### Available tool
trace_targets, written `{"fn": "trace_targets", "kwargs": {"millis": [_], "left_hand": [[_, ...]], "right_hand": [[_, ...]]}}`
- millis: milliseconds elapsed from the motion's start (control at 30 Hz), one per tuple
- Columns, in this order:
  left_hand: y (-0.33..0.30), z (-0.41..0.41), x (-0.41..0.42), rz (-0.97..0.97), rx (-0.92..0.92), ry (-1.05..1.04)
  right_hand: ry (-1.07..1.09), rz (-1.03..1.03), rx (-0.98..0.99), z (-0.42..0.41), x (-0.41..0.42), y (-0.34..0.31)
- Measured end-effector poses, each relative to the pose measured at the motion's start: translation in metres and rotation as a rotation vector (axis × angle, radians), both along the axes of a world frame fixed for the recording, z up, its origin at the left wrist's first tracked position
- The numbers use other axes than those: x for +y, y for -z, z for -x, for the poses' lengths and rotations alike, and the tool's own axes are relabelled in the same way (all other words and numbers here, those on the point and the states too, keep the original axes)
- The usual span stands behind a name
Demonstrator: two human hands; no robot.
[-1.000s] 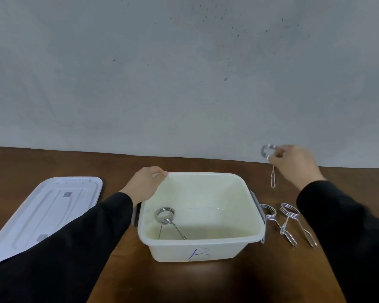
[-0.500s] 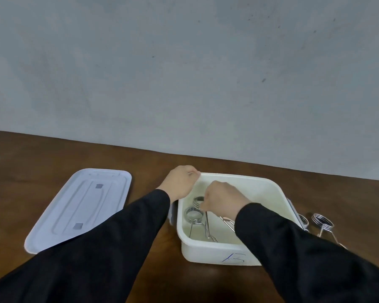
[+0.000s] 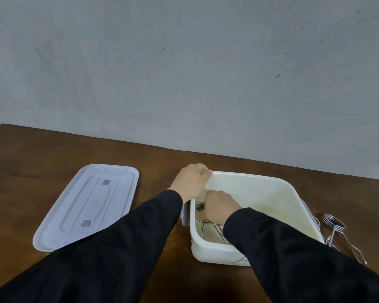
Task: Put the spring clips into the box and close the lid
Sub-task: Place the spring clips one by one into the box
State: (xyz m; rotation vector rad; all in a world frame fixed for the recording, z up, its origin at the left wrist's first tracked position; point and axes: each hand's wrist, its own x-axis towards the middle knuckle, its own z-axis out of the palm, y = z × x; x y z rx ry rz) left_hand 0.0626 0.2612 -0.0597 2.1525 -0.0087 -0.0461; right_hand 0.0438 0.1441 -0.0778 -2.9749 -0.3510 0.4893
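The cream plastic box (image 3: 271, 179) stands open on the brown table. My left hand (image 3: 192, 181) grips the rim at its far left corner. My right hand (image 3: 220, 206) is down inside the left part of the box, fingers curled on the coil of a metal spring clip (image 3: 200, 209). More wire legs of spring clips (image 3: 210, 228) lie on the box floor under my hand; how many I cannot tell. Right of the box, on the table, lies another spring clip (image 3: 335, 226), with one more partly hidden behind the box wall. The white lid (image 3: 90, 204) lies flat to the left.
A grey latch handle (image 3: 185, 215) hangs on the box's left side, and another on its right. The wooden table (image 3: 53, 149) ends against a grey wall at the back. My black sleeves cover the near part of the table.
My right hand carried a spring clip from the right of the box into it and has sunk lower toward the box floor. My view has shifted left; the left hand has stayed on the rim.
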Motion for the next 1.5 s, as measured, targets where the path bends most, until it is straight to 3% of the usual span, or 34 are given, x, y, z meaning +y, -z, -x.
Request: {"fn": "trace_targets", "kwargs": {"millis": [467,700,800,933,1200,1500], "left_hand": [[-0.006,0.004,0.000,-0.009,0.029,-0.005],[-0.004,0.001,0.005,-0.052,-0.007,0.034],[-0.004,-0.001,0.005,-0.090,-0.018,0.042],[-0.002,-0.003,0.005,-0.127,-0.044,0.043],[-0.003,-0.002,0.000,-0.118,-0.036,0.019],[-0.003,-0.002,0.000,-0.092,-0.010,0.000]], "right_hand": [[-0.019,-0.115,-0.061,0.003,-0.014,-0.035],[0.350,-0.450,-0.387,-0.035,-0.146,-0.092],[0.506,-0.407,-0.358,-0.042,-0.227,-0.085],[0.615,-0.181,-0.146,-0.026,-0.299,-0.051],[0.700,0.022,0.118,-0.013,-0.333,0.004],[0.841,-0.046,-0.046,-0.021,-0.334,0.025]]}}
